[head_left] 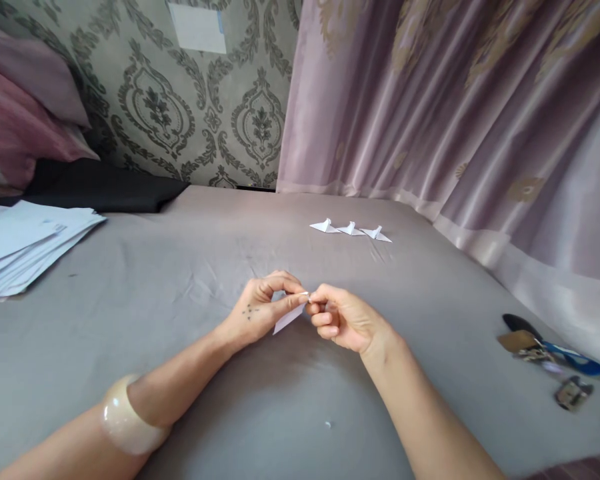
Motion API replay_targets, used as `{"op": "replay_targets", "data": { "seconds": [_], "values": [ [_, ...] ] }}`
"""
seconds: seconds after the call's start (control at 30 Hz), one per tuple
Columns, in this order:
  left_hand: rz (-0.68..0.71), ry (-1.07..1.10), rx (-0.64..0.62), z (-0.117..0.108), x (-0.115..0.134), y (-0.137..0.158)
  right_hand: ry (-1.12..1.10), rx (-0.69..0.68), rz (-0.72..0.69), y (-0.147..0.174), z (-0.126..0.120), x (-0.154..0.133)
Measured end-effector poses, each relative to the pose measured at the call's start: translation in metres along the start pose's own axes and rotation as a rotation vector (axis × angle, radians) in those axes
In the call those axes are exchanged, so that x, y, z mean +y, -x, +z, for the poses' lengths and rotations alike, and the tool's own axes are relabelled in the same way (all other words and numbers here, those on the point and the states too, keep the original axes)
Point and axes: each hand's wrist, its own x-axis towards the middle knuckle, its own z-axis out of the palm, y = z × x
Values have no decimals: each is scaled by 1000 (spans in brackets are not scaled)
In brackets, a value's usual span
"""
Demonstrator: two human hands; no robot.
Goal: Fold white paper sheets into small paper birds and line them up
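Note:
Between my hands is a small folded white paper (289, 320), held just above the grey sheet. My left hand (260, 307) pinches it between thumb and fingers, and a pointed flap hangs below the thumb. My right hand (345, 319) is closed at the paper's upper tip, thumb and forefinger pressed together there, the other fingers curled. The exact folds at the tip are hidden by my fingers. Beyond my hands, three folded white paper figures (351, 229) stand in a row on the sheet, nearly touching.
A stack of white papers (25, 243) lies at the left, in front of a folded black cloth (100, 187). Keys (533, 352), a blue-handled item (575, 359) and a small object (573, 393) lie at the right. A tiny white scrap (329, 424) is near me. Pink curtains (405, 100) hang behind.

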Motion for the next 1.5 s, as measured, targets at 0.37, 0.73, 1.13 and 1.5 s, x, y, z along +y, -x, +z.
{"op": "replay_targets", "data": {
  "seconds": [0.37,0.73,1.13,1.5],
  "values": [
    [-199,202,75,0,9,-1,462,184,-432,8,6,8],
    [-229,332,136,-1,0,-3,1077,413,-1121,0,10,27],
    [-12,-14,172,1,-8,-2,938,371,-818,-15,-1,29],
    [-42,33,79,5,-4,1,829,426,-850,-29,-9,28]
  ]
}}
